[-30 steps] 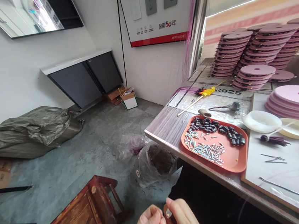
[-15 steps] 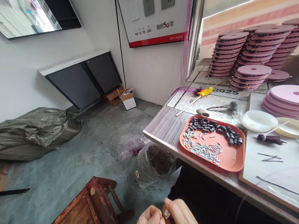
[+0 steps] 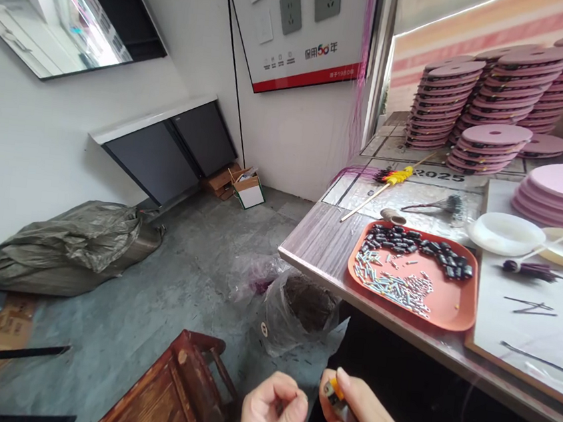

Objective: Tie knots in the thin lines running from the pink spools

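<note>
At the bottom of the view, my left hand [image 3: 273, 411] is closed in a pinch, thumb against forefinger. Whatever sits between those fingertips is too small to make out. My right hand [image 3: 348, 413], a short gap to the right, is wrapped around a lighter [image 3: 336, 388] with an orange-yellow part and a metal top; the thumb lies on its upper end. Above both hands, on the table, an orange tray [image 3: 445, 302] holds black cylindrical pieces [image 3: 452, 261] and a heap of small metal swivel-like parts [image 3: 398, 290].
Pink foam discs [image 3: 495, 136] stand stacked at the back of the table [image 3: 318, 242], near white shallow dishes [image 3: 505, 234]. A yellow-wrapped stick [image 3: 373, 200] lies behind the tray. On the floor are a wooden stool [image 3: 162, 386] and an open plastic bag [image 3: 279, 325].
My hands have moved apart: the left went a little left, the right a little right with the lighter, which now shows more plainly. The whole view has shifted slightly.
</note>
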A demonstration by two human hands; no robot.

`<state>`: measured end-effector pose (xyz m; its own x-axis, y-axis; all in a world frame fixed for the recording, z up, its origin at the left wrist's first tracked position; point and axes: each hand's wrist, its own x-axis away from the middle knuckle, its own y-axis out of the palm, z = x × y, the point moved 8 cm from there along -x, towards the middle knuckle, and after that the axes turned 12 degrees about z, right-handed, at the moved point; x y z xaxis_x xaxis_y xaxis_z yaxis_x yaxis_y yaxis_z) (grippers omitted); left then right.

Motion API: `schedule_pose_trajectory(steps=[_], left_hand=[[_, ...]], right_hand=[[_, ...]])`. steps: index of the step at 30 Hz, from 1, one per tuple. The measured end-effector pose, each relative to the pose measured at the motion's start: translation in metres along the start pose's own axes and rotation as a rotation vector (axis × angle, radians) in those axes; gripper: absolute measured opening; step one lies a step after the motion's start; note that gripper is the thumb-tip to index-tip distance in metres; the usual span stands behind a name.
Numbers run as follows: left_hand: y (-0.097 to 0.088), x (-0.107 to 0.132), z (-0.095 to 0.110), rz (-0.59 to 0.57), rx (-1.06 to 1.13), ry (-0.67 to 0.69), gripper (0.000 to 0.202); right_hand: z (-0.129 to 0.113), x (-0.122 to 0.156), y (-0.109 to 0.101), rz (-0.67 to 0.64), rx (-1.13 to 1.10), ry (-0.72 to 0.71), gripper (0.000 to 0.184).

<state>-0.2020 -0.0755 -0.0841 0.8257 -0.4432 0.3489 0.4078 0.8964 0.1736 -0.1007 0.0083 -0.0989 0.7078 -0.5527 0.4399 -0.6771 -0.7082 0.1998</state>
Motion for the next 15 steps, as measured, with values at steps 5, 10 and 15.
schedule_pose_trajectory(steps=[5, 10, 15], left_hand=[[-0.001, 0.001, 0.018, 0.013, -0.189, 0.273, 0.032], [-0.002, 0.003, 0.021, 0.013, -0.270, 0.331, 0.032], [-0.001, -0.002, 0.021, 0.000, -0.301, 0.354, 0.033]], right_hand=[[0.004, -0.001, 0.002, -0.013, 0.011, 0.036, 0.058], [0.001, 0.000, 0.005, -0.032, 0.042, 0.025, 0.058], [-0.056, 0.022, 0.008, -0.111, 0.258, -0.285, 0.020]])
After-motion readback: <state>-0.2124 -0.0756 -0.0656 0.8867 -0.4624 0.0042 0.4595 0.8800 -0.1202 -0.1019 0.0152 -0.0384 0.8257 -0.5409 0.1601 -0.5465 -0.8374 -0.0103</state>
